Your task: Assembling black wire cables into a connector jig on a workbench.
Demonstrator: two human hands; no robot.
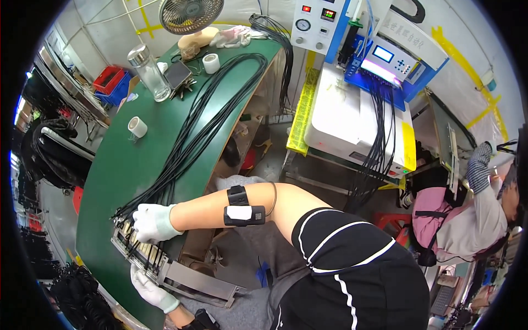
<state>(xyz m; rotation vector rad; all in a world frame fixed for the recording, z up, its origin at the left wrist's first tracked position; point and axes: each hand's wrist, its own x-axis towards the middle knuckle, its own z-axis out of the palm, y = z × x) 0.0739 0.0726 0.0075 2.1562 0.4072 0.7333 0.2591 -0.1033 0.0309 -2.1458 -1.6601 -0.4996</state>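
Observation:
My right hand (pixel 154 223), in a white glove, reaches over a metal fixture (pixel 195 281) at the near end of the table. Its fingers are curled down onto the fixture's row of slots, and whatever they pinch is hidden. My left hand (pixel 151 289), also gloved, grips the fixture's near side, with the fingertips partly out of sight. Short black cable ends lie across the fixture. A long bundle of black cables (pixel 192 129) loops over the green table (pixel 118 165), its near ends gathered beside my right hand.
Tape rolls (pixel 212 63) (pixel 137 127), a glass bottle (pixel 151 74) and a fan (pixel 191 14) are toward the far side. Right of the table stands a white-and-blue machine (pixel 352 121) with hanging cables. Another person (pixel 467 214) sits at far right. Black cable coils (pixel 82 297) lie lower left.

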